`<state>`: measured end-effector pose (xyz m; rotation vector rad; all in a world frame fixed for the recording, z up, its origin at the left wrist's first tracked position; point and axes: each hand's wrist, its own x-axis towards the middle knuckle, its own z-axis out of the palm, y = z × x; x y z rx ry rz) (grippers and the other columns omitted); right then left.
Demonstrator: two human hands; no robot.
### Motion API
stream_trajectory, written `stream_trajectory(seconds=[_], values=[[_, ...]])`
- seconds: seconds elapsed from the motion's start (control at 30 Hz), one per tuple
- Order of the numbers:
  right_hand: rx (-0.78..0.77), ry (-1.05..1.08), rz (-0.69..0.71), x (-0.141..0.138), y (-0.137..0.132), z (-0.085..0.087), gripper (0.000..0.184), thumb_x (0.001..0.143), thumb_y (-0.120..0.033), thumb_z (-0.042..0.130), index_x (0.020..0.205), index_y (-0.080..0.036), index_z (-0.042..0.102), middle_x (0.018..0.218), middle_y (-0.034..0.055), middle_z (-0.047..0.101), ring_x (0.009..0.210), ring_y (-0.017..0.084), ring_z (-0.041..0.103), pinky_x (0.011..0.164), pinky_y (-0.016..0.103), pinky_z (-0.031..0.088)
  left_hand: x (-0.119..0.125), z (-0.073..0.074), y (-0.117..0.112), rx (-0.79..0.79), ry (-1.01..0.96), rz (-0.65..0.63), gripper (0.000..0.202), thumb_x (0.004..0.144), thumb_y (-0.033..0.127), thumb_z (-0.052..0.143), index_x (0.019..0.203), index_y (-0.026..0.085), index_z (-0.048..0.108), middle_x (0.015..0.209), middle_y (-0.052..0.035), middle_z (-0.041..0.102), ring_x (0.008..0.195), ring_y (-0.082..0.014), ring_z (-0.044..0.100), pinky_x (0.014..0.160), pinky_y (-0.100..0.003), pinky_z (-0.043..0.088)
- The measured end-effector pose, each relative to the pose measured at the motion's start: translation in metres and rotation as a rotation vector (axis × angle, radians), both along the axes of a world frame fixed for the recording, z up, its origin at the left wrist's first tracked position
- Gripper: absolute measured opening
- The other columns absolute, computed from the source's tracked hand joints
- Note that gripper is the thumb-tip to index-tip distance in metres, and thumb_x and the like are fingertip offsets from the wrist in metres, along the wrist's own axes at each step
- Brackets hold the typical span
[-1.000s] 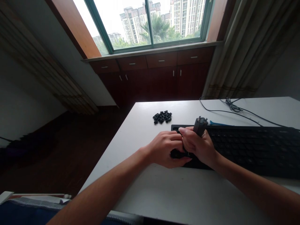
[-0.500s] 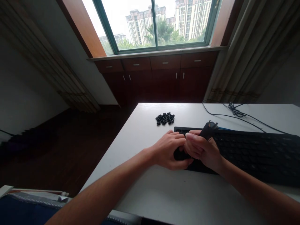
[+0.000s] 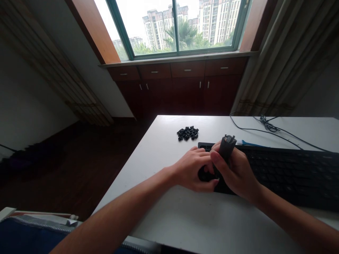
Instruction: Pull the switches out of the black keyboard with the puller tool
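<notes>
Over black keyboard | right hand grips grey keycap puller | left hand curled, grasp unclear | keycaps on desk

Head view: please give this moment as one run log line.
right hand: grips keycap puller | left hand: on black keyboard | loose keycaps: on white desk
</notes>
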<state>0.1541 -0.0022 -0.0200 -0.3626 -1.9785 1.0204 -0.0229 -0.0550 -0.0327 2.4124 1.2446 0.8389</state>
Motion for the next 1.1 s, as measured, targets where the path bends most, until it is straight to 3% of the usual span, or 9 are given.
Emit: stream_trajectory(seconds=[0.1,0.23,0.33,0.5,0.73,0.93,1.1], values=[[0.187,-0.127,-0.012,0.006,0.010,-0.001,0.014,0.093,-0.026,0.062,0.080,-0.020,0.060,0.075,0.0026,0.062,0.065,0.016,0.057,0.063,0.030,0.044,0.007,0.002,-0.004,-0.001,0.024,0.057,0.025,0.073,0.040,0.068,0.084,0.019,0.061,0.085,-0.0031,0.067,0.080,-0.0205,0.058,0.084,-0.039,0.046],[0.264,-0.254,0.073,0.010,0.015,-0.007,0.012,0.093,-0.022,0.060,0.081,-0.020,0.058,0.068,0.0008,0.064,0.054,0.014,0.056,0.055,0.027,0.041,0.027,0.004,-0.017,0.011,0.025,0.226,0.036,0.067,0.035,0.068,0.099,0.020,0.058,0.094,-0.0056,0.063,0.085,-0.0243,0.055,0.085,-0.044,0.047],[0.355,-0.227,0.060,0.007,0.013,-0.010,0.008,0.093,-0.020,0.058,0.085,-0.020,0.056,0.067,0.0009,0.064,0.052,0.015,0.056,0.055,0.027,0.042,0.043,-0.002,-0.027,0.036,-0.025,0.388,0.040,0.078,0.032,0.062,0.115,0.019,0.054,0.110,-0.0104,0.060,0.104,-0.0295,0.054,0.094,-0.049,0.047],[0.431,-0.192,0.050,0.001,0.010,-0.011,0.009,0.097,-0.022,0.051,0.088,-0.020,0.053,0.068,0.0047,0.067,0.055,0.019,0.063,0.057,0.029,0.046,0.049,-0.019,-0.028,0.164,-0.049,0.292,0.052,0.094,0.024,0.047,0.144,0.015,0.036,0.139,-0.0171,0.053,0.135,-0.0321,0.044,0.118,-0.056,0.033],[0.240,-0.218,0.139,0.002,0.010,-0.013,0.008,0.099,-0.022,0.046,0.092,-0.021,0.050,0.077,0.0062,0.069,0.062,0.019,0.066,0.060,0.028,0.050,0.047,-0.024,-0.027,0.189,-0.029,0.282,0.072,0.094,0.022,0.049,0.156,0.013,0.014,0.155,-0.0230,0.039,0.147,-0.0369,0.035,0.120,-0.061,0.034],[0.111,-0.268,0.162,0.003,0.009,-0.016,0.012,0.100,-0.028,0.045,0.096,-0.019,0.053,0.078,0.0074,0.069,0.067,0.021,0.067,0.063,0.031,0.052,0.048,-0.019,-0.028,0.170,-0.006,0.271,0.072,0.094,0.019,0.045,0.157,0.015,0.011,0.155,-0.0217,0.040,0.147,-0.0351,0.036,0.121,-0.060,0.035],[0.108,-0.252,0.150,0.003,0.010,-0.017,0.014,0.100,-0.029,0.046,0.095,-0.019,0.054,0.077,0.0070,0.069,0.065,0.021,0.067,0.061,0.031,0.051,0.049,-0.019,-0.027,0.160,0.029,0.268,0.075,0.094,0.018,0.043,0.158,0.012,0.005,0.155,-0.0236,0.040,0.147,-0.0366,0.035,0.121,-0.061,0.035]])
